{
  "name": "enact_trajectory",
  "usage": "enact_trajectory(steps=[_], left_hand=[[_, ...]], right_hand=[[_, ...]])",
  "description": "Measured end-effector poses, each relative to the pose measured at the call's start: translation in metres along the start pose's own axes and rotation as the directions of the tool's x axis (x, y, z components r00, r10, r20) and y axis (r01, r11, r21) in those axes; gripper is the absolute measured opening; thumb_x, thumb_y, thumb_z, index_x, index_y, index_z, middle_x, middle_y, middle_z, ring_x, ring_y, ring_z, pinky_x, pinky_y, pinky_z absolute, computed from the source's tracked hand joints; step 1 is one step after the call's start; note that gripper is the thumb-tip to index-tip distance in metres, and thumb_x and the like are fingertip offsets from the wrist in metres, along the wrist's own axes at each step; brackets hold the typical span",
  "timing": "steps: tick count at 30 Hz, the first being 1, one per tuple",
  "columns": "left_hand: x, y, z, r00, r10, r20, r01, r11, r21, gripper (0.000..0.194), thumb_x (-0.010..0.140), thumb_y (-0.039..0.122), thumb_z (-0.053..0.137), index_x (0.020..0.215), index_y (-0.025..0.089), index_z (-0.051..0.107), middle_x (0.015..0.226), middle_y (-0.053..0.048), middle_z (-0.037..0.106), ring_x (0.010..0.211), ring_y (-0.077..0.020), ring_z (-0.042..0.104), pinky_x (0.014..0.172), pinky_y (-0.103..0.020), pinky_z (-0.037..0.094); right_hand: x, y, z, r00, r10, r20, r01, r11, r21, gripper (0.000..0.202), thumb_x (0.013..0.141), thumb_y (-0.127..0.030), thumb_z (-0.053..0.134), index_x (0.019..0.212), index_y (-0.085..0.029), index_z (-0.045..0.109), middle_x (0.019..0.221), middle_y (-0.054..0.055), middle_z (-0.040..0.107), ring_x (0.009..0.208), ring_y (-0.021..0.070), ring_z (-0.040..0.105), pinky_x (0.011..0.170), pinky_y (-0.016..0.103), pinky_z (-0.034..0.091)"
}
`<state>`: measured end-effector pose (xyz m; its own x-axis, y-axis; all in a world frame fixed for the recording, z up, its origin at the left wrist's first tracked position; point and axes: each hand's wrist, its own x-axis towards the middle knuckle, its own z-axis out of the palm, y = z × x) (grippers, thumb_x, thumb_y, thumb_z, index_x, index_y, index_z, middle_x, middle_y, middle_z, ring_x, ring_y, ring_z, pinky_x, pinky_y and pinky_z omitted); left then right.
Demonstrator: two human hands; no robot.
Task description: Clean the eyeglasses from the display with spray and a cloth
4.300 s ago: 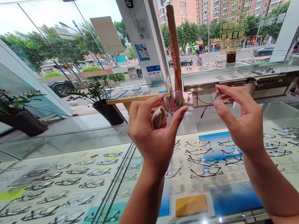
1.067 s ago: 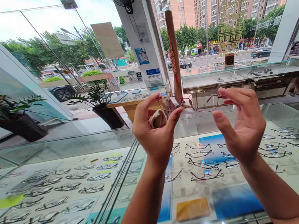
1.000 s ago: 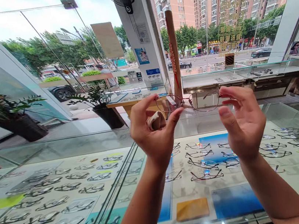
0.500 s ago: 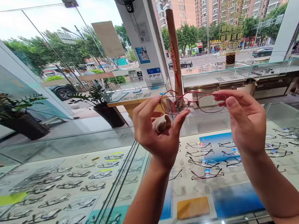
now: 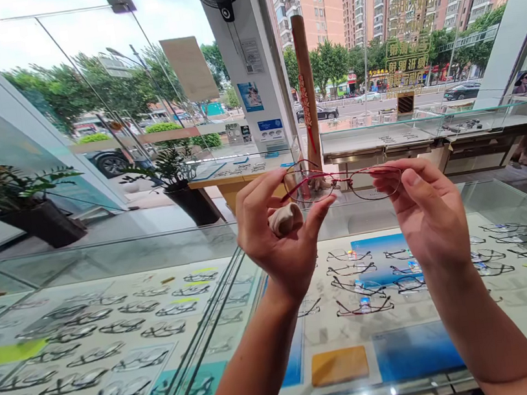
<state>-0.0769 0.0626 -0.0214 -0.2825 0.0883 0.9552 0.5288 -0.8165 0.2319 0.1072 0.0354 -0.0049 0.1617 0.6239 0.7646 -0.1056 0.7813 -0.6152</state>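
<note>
Both hands hold up a pair of glasses (image 5: 342, 182) with a thin red metal frame, above the glass counter. The fingers of my left hand (image 5: 277, 241) pinch the rim of the left lens. A rolled beige cloth (image 5: 285, 219) is tucked in the palm of that same hand. At the other end, my right hand (image 5: 430, 213) grips the outer side of the right lens between thumb and fingers. One reddish temple crosses behind the lenses toward my left hand. The right fingertips are partly hidden behind the frame.
Under the glass countertop (image 5: 190, 237), several rows of glasses (image 5: 121, 392) lie on display. A tan rectangular pad (image 5: 339, 366) and a blue sheet (image 5: 415, 351) are near the front. Potted plants (image 5: 46, 221), a wooden post (image 5: 306, 87) and further display counters (image 5: 377, 136) stand beyond.
My right hand has shifted slightly left, its fingers moving behind the right lens. The red temple has swung inward and now crosses behind the left lens. My left hand stays nearly still.
</note>
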Motion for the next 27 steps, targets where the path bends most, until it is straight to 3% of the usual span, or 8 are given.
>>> enact_trajectory(steps=[4, 9, 15, 18, 21, 27], left_hand=[[0.001, 0.001, -0.001, 0.998, -0.056, 0.016, 0.056, 0.998, -0.038, 0.057, 0.076, 0.038, 0.095, 0.124, 0.027, 0.069, 0.119, -0.005, 0.072, 0.087, -0.0176, 0.069, 0.072, -0.032, 0.057], [0.003, 0.005, -0.001, 0.993, -0.114, 0.028, 0.115, 0.993, -0.037, 0.055, 0.076, 0.043, 0.095, 0.122, 0.026, 0.069, 0.117, -0.003, 0.072, 0.065, -0.0089, 0.057, 0.056, -0.026, 0.049], [0.005, 0.012, -0.001, 0.990, -0.140, 0.030, 0.142, 0.986, -0.087, 0.050, 0.079, 0.040, 0.093, 0.119, 0.028, 0.068, 0.111, -0.003, 0.074, 0.078, -0.0134, 0.067, 0.055, -0.026, 0.051], [0.006, 0.014, -0.002, 0.988, -0.153, 0.032, 0.155, 0.983, -0.095, 0.050, 0.079, 0.043, 0.093, 0.118, 0.027, 0.066, 0.108, -0.003, 0.075, 0.071, -0.0114, 0.065, 0.053, -0.026, 0.052], [0.006, 0.016, -0.003, 0.983, -0.177, 0.039, 0.181, 0.978, -0.103, 0.052, 0.078, 0.046, 0.093, 0.118, 0.026, 0.066, 0.101, -0.001, 0.075, 0.064, -0.0098, 0.063, 0.052, -0.026, 0.052], [0.006, 0.018, -0.002, 0.987, -0.159, 0.029, 0.161, 0.975, -0.150, 0.048, 0.079, 0.043, 0.093, 0.116, 0.027, 0.066, 0.100, -0.001, 0.077, 0.071, -0.0125, 0.069, 0.058, -0.028, 0.056]], right_hand=[[0.000, 0.000, 0.002, 0.998, 0.001, -0.061, 0.001, 1.000, 0.027, 0.012, 0.092, -0.036, 0.072, 0.101, -0.028, 0.075, 0.103, 0.003, 0.083, 0.097, 0.0201, 0.079, 0.092, 0.040, 0.064], [-0.001, 0.001, 0.001, 0.994, -0.031, -0.104, 0.020, 0.995, -0.102, 0.016, 0.092, -0.041, 0.071, 0.101, -0.027, 0.073, 0.101, 0.004, 0.080, 0.098, 0.0214, 0.077, 0.089, 0.041, 0.063], [-0.002, 0.003, -0.001, 0.994, -0.072, -0.083, 0.057, 0.983, -0.174, 0.020, 0.096, -0.045, 0.068, 0.103, -0.027, 0.073, 0.103, 0.004, 0.079, 0.099, 0.0211, 0.076, 0.089, 0.040, 0.063], [-0.002, 0.004, -0.001, 0.994, -0.086, -0.070, 0.071, 0.977, -0.199, 0.021, 0.098, -0.046, 0.066, 0.104, -0.027, 0.073, 0.103, 0.004, 0.078, 0.099, 0.0209, 0.075, 0.089, 0.040, 0.063], [-0.001, 0.004, 0.000, 0.994, -0.050, -0.094, 0.035, 0.986, -0.160, 0.020, 0.095, -0.046, 0.069, 0.101, -0.027, 0.074, 0.101, 0.004, 0.079, 0.097, 0.0210, 0.076, 0.087, 0.039, 0.063], [0.001, 0.004, 0.002, 0.990, 0.056, -0.132, -0.061, 0.997, -0.036, 0.016, 0.087, -0.041, 0.078, 0.091, -0.026, 0.076, 0.093, 0.002, 0.080, 0.088, 0.0188, 0.074, 0.074, 0.033, 0.059]])
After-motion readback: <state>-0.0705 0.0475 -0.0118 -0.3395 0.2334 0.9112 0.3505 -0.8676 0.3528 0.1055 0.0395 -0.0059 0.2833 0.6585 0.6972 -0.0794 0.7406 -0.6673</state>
